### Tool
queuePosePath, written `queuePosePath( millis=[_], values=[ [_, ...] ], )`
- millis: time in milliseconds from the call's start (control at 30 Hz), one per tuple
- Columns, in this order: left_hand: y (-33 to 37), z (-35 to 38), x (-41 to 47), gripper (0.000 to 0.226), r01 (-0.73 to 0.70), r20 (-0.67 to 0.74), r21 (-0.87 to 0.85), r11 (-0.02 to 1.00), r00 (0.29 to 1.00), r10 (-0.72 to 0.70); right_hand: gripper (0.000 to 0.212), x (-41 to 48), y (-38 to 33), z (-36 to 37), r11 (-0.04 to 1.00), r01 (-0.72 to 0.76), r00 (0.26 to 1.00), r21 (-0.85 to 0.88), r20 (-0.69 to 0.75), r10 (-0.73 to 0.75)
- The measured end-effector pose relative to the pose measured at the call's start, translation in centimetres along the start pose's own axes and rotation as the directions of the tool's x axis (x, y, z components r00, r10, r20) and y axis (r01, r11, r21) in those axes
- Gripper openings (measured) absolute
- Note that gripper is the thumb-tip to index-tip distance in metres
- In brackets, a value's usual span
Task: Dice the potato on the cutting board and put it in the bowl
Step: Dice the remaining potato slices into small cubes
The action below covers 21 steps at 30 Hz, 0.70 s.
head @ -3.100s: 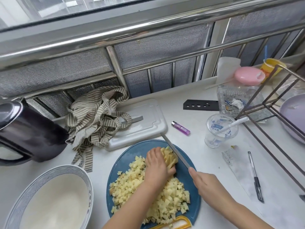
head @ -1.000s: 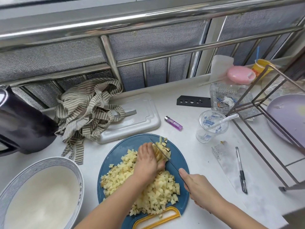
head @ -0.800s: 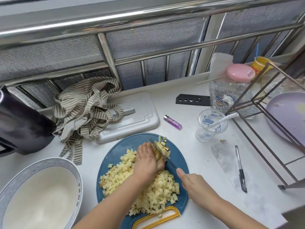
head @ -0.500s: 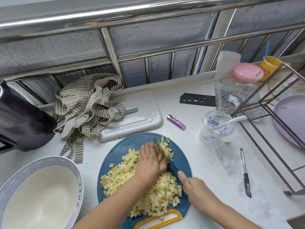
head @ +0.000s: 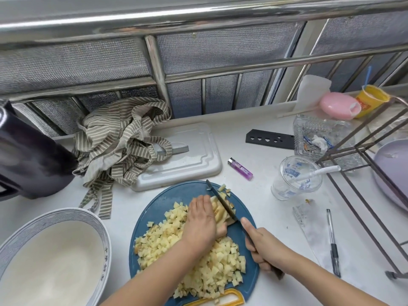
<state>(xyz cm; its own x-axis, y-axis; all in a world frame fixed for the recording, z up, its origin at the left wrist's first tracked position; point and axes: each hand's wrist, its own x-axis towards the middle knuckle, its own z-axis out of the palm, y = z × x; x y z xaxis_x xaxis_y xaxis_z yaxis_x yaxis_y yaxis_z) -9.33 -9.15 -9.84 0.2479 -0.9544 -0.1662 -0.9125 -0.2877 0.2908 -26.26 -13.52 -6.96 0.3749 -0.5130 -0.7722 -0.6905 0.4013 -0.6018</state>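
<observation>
White bench (head: 265, 133) below a steel window railing (head: 198, 14) carries your round blue plastic cutting board (head: 167, 202). Your left hand (head: 201, 219) curls its grip over uncut strips of pale yellow potato (head: 219, 212), with diced cubes (head: 167, 237) heaped beside and beneath it. Your right hand (head: 265, 248) has its grip closed round the dark-bladed knife (head: 221, 200), whose blade lies across the strips. Left of the board sits the large white ceramic bowl (head: 66, 215) with its blue-patterned rim.
</observation>
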Motion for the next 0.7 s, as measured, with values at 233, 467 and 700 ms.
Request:
queuePosePath(
  millis=[233, 467, 700],
  values=[
    [-0.8, -0.6, -0.4, 0.094, -0.021, 0.118, 0.03, 0.999, 0.993, 0.018, 0.065, -2.7, -0.2, -0.4, 0.997, 0.052, 0.998, 0.052, -0.045, -0.05],
    [-1.0, -0.4, -0.9, 0.092, 0.002, 0.06, -0.05, 0.999, 0.998, 0.001, 0.057, -5.1, -0.5, 1.1, 0.976, 0.162, 0.967, -0.146, -0.174, -0.186],
    [-1.3, -0.1, -0.6, 0.082, -0.03, -0.002, -0.102, 0.994, 1.0, 0.029, 0.06, -4.6, 0.6, 2.4, 0.958, 0.145, 0.959, -0.249, -0.203, -0.198]
  ],
)
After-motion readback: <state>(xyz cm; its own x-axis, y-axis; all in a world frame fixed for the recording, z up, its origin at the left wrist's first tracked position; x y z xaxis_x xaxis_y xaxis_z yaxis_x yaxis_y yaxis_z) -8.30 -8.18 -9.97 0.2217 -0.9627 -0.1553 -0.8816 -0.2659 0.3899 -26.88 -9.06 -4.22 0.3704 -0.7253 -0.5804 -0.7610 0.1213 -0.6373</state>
